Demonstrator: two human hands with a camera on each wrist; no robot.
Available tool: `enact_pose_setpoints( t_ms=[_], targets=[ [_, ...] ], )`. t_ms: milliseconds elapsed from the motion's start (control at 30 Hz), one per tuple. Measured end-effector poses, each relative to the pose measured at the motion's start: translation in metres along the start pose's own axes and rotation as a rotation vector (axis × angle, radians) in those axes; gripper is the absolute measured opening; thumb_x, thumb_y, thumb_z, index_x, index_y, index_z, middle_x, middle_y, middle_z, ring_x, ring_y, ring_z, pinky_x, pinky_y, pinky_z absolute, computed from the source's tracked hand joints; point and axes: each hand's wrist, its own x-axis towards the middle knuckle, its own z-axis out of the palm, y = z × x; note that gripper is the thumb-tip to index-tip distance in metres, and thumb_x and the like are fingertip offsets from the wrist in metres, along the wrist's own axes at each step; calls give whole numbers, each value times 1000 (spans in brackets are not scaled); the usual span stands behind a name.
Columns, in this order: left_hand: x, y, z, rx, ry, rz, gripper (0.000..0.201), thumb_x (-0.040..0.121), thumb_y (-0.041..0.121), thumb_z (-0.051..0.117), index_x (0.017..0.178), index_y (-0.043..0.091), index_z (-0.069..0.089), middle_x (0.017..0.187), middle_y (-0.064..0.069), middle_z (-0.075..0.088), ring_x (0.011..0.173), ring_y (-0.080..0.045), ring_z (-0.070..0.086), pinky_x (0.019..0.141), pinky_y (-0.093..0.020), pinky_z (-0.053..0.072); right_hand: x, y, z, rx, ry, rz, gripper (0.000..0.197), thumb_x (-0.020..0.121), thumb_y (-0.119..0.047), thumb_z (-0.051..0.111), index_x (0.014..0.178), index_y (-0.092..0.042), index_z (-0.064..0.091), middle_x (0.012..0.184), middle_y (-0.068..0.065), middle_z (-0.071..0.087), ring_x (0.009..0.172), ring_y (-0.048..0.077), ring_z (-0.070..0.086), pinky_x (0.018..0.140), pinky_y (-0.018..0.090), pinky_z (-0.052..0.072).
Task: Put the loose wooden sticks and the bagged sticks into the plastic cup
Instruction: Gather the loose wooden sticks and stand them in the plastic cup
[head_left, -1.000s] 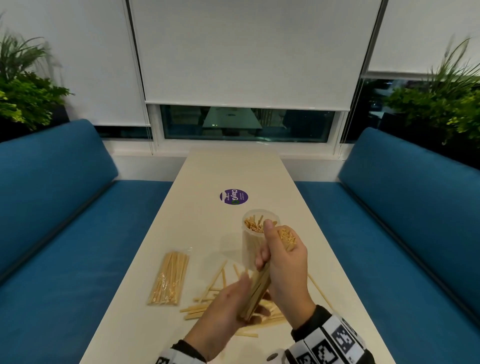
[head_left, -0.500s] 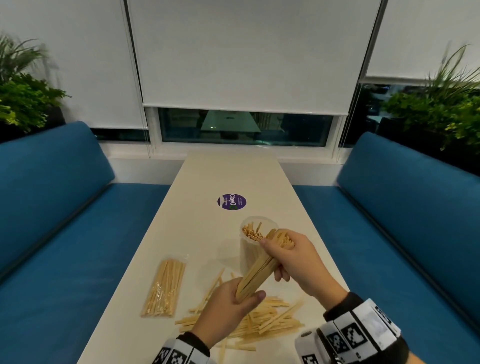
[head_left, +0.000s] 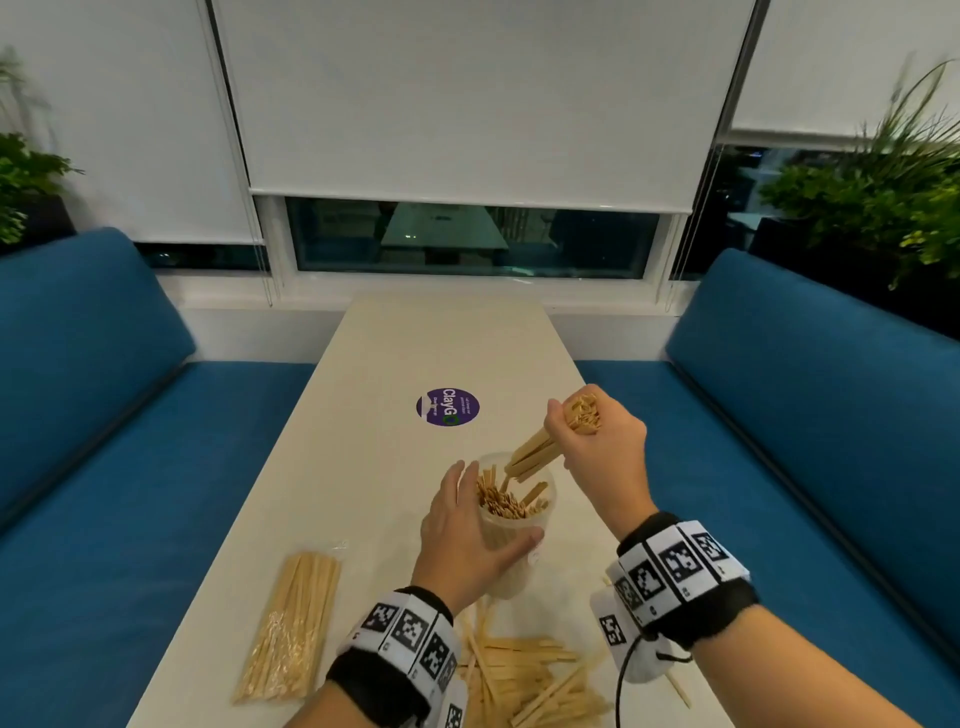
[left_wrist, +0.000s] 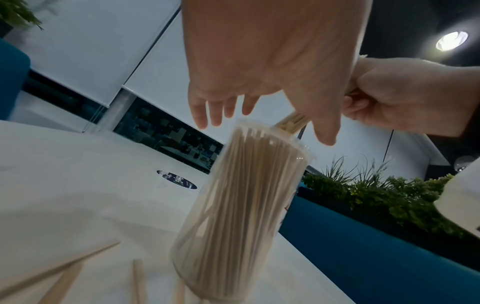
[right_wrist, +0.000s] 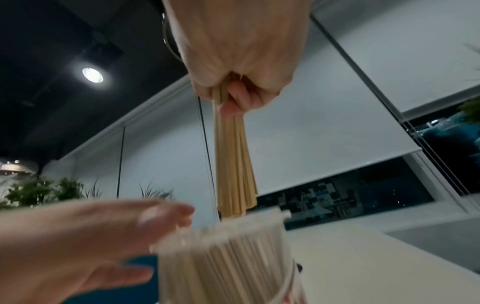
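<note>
A clear plastic cup (head_left: 511, 551) stands mid-table, packed with upright sticks. My right hand (head_left: 589, 447) grips a bundle of wooden sticks (head_left: 535, 453) tilted down to the left, its lower ends at the cup's mouth. In the right wrist view the bundle (right_wrist: 233, 164) hangs from my fist to just above the cup's rim (right_wrist: 228, 257). My left hand (head_left: 460, 525) is spread beside the cup, thumb in front of it; in the left wrist view its fingers (left_wrist: 221, 111) hover at the rim. Bagged sticks (head_left: 291, 623) lie at the left. Loose sticks (head_left: 524, 680) are piled near me.
The narrow white table (head_left: 415, 353) runs away from me, with a purple round sticker (head_left: 447, 406) beyond the cup. Blue benches (head_left: 104, 467) flank both long sides. Plants (head_left: 883, 197) stand behind the benches and a window with blinds is at the far end.
My left hand let go of the bundle's lower end and moved to the cup. My right hand lifted the bundle and tipped its lower ends to the cup's mouth.
</note>
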Motion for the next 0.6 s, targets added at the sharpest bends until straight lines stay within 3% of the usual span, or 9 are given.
enact_pose_setpoints(
  t_ms=[67, 100, 200, 300, 400, 500, 600],
  targets=[
    [7, 1, 5, 51, -19, -13, 102, 74, 72, 50, 148, 20, 3, 158, 4, 0, 145, -16, 5, 117, -40, 11, 0, 11, 9, -73, -33, -23, 24, 87, -25, 62, 68, -12, 54, 63, 3, 56, 60, 18, 55, 56, 21, 46],
    [10, 1, 6, 65, -15, -16, 101, 75, 72, 47, 149, 18, 2, 158, 3, 0, 145, -16, 5, 117, -39, 11, -1, 16, 12, -100, -51, -28, 24, 87, -26, 61, 71, -10, 56, 65, 5, 58, 62, 19, 57, 57, 22, 46],
    [16, -4, 12, 52, 18, -10, 92, 81, 67, 44, 148, 16, 6, 157, 2, 8, 144, -16, 13, 116, -38, 16, -2, 32, 19, -178, -127, -13, 25, 86, -29, 61, 76, -7, 58, 69, 9, 62, 67, 22, 60, 60, 33, 51],
    [16, -7, 16, 27, 40, 8, 88, 82, 63, 46, 148, 17, 8, 156, 4, 11, 142, -15, 19, 113, -37, 22, -2, 46, 27, -264, -250, 36, 24, 86, -34, 60, 79, -11, 60, 73, 6, 64, 73, 22, 61, 65, 36, 54],
    [16, -6, 17, 14, 46, 9, 89, 82, 62, 47, 148, 17, 8, 156, 5, 10, 141, -14, 20, 112, -36, 24, 0, 56, 37, -453, -372, 20, 35, 80, -44, 65, 104, -19, 62, 102, 2, 62, 102, 19, 52, 86, 32, 46],
    [17, -7, 17, 15, 53, 17, 89, 82, 62, 48, 148, 18, 8, 156, 5, 10, 141, -14, 21, 112, -37, 25, -3, 52, 36, -323, -349, -43, 76, 73, -47, 73, 136, -26, 36, 135, -3, 43, 125, 12, 34, 104, 28, 30],
    [17, -9, 18, -4, 57, 31, 90, 81, 58, 54, 147, 17, 10, 155, 5, 12, 140, -14, 25, 111, -36, 28, -8, 44, 36, -338, -421, -267, 73, 83, -47, 62, 144, -27, 26, 150, -6, 31, 137, 6, 23, 109, 23, 15]
  ],
)
